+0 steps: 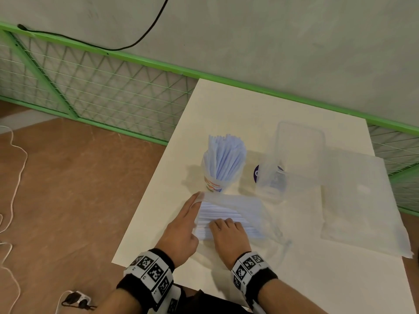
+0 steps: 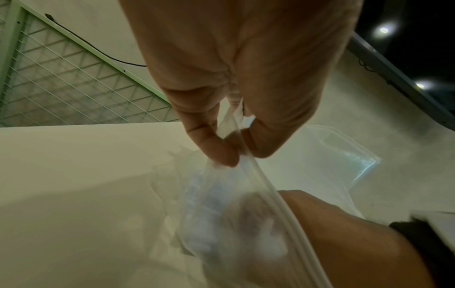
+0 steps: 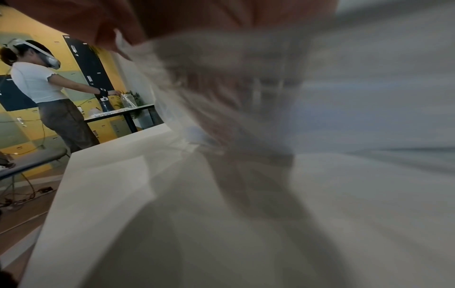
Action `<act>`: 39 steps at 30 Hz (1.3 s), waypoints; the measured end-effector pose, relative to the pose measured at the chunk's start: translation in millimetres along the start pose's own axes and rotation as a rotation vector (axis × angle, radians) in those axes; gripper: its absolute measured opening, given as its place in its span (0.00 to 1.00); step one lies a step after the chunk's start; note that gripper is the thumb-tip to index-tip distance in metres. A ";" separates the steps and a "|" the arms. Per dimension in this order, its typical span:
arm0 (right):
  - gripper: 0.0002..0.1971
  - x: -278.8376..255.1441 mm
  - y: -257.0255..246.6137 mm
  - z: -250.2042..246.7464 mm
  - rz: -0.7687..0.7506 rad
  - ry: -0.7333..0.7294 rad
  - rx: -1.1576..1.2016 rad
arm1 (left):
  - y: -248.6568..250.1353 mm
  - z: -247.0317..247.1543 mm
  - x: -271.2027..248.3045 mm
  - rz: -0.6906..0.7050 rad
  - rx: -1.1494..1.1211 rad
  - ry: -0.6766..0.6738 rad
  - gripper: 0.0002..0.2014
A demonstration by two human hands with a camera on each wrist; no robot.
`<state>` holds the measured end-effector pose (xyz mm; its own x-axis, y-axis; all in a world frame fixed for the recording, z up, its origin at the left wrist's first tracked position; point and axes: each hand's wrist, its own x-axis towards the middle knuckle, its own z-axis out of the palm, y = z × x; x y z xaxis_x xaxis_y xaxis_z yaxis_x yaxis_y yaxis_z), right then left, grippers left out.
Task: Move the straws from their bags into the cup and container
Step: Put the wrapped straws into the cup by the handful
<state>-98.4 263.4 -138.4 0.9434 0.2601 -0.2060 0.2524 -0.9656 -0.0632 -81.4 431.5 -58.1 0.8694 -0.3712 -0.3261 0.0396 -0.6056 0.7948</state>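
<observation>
A clear zip bag (image 1: 240, 205) of white straws (image 1: 223, 214) lies on the white table (image 1: 226, 109), just in front of the cup. My left hand (image 1: 197, 198) pinches the bag's open edge and lifts it; the left wrist view shows thumb and finger of my left hand (image 2: 240, 154) on the zip strip. My right hand (image 1: 223, 224) reaches into the bag's mouth, fingers curled over the straws. A paper cup (image 1: 213, 184) stands packed with upright straws. To its right stands a clear plastic container (image 1: 294, 141). The right wrist view is blurred by bag plastic.
A flat empty clear bag (image 1: 358, 200) lies at the table's right side. A green mesh fence (image 1: 102, 94) runs behind the table, and cables trail on the brown floor at left. Another person (image 3: 41, 83) stands at a far table.
</observation>
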 end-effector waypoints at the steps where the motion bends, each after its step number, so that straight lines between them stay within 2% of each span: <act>1: 0.17 0.6 0.5 1.8 -0.003 0.004 -0.010 | 0.1 0.1 -0.2 -0.001 0.000 -0.001 0.50; 3: 0.09 1.1 1.6 2.5 0.001 0.019 -0.028 | 0.7 -0.2 -0.8 -0.004 0.001 -0.002 0.50; 7: 0.11 4.1 -0.7 -2.8 0.011 0.018 -0.031 | 1.6 -0.9 -2.2 -0.018 -0.003 -0.006 0.52; 11: 0.19 7.6 -2.0 -3.4 0.018 0.007 -0.007 | -0.5 -1.5 -2.5 -0.022 0.006 0.002 0.51; 17: 0.16 7.5 -3.6 -3.3 0.023 -0.007 -0.007 | -2.6 -1.2 -3.5 -0.024 0.013 0.006 0.51; 22: 0.21 9.7 -2.4 -5.1 0.011 -0.016 0.023 | -1.7 -2.4 -3.5 -0.028 0.004 0.004 0.51; 31: 0.21 12.0 -2.8 -3.7 0.003 -0.028 -0.019 | -0.4 -2.1 -3.8 -0.018 0.025 0.009 0.51; 36: 0.22 12.6 -4.6 -11.6 0.036 -0.118 0.008 | -1.5 -2.7 -3.5 -0.004 0.035 0.017 0.52; 39: 0.22 17.3 -3.6 -17.2 0.005 -0.167 -0.011 | -2.2 -2.3 -3.1 -0.003 0.038 0.017 0.52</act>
<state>-79.3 271.2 -125.0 0.8957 0.2522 -0.3661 0.2511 -0.9666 -0.0513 -83.1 435.6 -57.7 0.8776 -0.3576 -0.3193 0.0235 -0.6332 0.7736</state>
